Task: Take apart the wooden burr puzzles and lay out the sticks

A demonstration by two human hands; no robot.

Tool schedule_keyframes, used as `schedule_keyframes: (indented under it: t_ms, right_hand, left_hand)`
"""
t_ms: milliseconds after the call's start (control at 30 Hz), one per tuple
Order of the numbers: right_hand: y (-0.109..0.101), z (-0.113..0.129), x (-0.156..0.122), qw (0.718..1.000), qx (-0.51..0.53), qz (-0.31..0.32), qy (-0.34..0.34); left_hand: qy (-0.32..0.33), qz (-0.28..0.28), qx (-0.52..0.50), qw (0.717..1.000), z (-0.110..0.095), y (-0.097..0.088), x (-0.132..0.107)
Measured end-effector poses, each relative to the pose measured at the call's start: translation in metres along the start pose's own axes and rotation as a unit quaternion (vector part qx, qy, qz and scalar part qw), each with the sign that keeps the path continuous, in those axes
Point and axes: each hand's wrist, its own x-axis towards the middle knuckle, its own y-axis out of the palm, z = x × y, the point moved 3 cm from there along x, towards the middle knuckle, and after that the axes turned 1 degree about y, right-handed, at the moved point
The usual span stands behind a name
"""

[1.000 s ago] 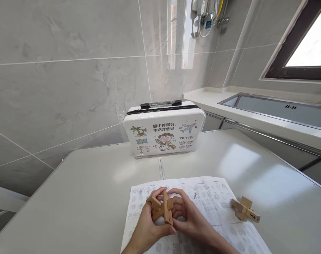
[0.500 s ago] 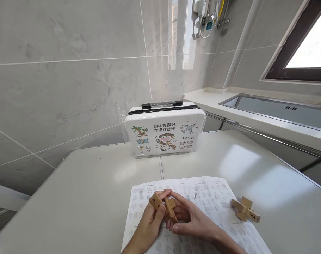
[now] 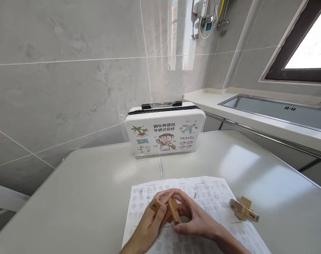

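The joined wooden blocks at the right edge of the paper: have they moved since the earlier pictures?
No. The joined wooden blocks lie at the same place along the printed paper's right edge.

Suitcase [image 3: 165,132] on table [image 3: 83,190] behind sheet [image 3: 209,201]; crossed blocks [image 3: 244,209] at sheet's right edge.

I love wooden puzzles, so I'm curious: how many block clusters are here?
2. One cluster is held by the left hand and right hand; the other cluster lies at the right edge of the paper. The first is partly hidden.
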Motion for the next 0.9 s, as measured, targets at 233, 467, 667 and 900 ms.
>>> schedule_keyframes:
  t_ms: [233, 467, 667, 900]
  right_hand:
    - [-0.012, -0.009, 0.000, 0.998, 0.021, -0.045, -0.029]
    - [-0.025, -0.014, 0.000, 0.959, -0.155, -0.234, -0.029]
    - [-0.021, -0.014, 0.002, 0.884, -0.382, -0.259, -0.076]
    - [-0.018, -0.025, 0.000, 0.863, -0.457, -0.207, -0.065]
  left_hand:
    - [-0.013, -0.013, -0.027, 0.999, -0.005, -0.006, 0.002]
    - [-0.081, -0.074, -0.135, 0.985, 0.002, -0.008, 0.006]
    - [-0.089, -0.098, -0.258, 0.957, 0.011, -0.007, 0.010]
    - [-0.132, -0.170, -0.283, 0.935, 0.020, -0.012, 0.007]
